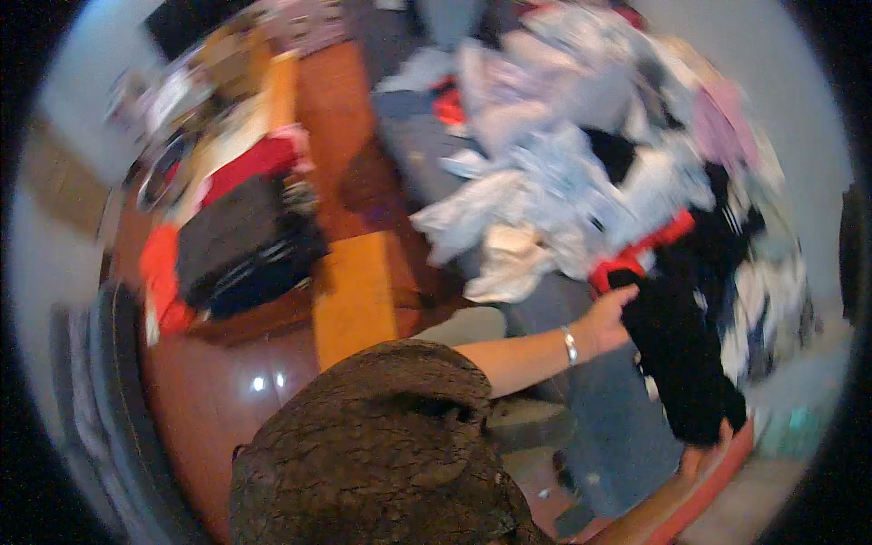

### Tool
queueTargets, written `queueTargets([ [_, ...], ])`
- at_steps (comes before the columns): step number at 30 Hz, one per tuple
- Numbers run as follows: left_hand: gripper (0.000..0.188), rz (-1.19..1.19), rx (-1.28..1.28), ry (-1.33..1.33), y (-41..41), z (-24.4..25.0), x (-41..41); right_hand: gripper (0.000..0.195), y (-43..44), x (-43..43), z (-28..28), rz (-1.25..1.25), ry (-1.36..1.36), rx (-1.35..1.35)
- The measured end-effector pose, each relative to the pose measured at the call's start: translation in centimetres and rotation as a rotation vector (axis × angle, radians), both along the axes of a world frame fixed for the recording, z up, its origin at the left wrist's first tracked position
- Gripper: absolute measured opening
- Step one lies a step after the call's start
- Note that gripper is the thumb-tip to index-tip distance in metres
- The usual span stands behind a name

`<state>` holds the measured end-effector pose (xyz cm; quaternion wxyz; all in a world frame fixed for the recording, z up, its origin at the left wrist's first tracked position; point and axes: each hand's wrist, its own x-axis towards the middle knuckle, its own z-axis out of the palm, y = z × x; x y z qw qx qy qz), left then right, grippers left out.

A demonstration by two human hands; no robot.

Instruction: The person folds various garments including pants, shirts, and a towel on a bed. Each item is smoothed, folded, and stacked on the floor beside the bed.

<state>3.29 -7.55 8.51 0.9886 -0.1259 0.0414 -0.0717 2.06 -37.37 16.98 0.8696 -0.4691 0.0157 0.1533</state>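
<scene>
A black garment (674, 354) is stretched between my two hands at the right of the view. My left hand (610, 317), with a silver bracelet at the wrist, grips its upper corner. At its lower end my right hand (705, 449) holds the cloth, the fingers partly hidden by it. The garment hangs over a grey-blue surface (613, 422). Beside my left hand lies a red cloth (640, 252), at the edge of a big pile of mixed clothes (531, 197). The picture is blurred.
Dark folded clothes (238, 238) are stacked at the left, with a crimson cloth (252, 170) and an orange-red cloth (163, 279) against them. A yellow-orange wooden board (357, 293) lies between that stack and the pile. Reddish-brown glossy flooring (218, 388) shows at lower left.
</scene>
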Motion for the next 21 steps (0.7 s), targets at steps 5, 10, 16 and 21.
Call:
queueTargets([
  [5, 0.030, 0.247, 0.082, 0.119, 9.5, 2.7, -8.3, 0.047, 9.3, 0.1, 0.4, 0.262, 0.081, 0.034],
  [10, 0.031, 0.520, 0.111, 0.086, 18.3, 3.6, -16.5, 0.042, 22.3, -3.0, 1.5, 0.435, 0.085, 0.059],
  [16, 0.033, 0.701, 0.174, 0.105, 29.0, 5.3, -24.6, 0.042, 36.5, -6.1, 4.2, 0.696, 0.062, 0.043],
  [21, 0.031, 0.888, 0.279, 0.216, 39.4, 8.1, -32.1, 0.041, 51.7, -8.7, 5.7, 0.914, 0.039, 0.097],
])
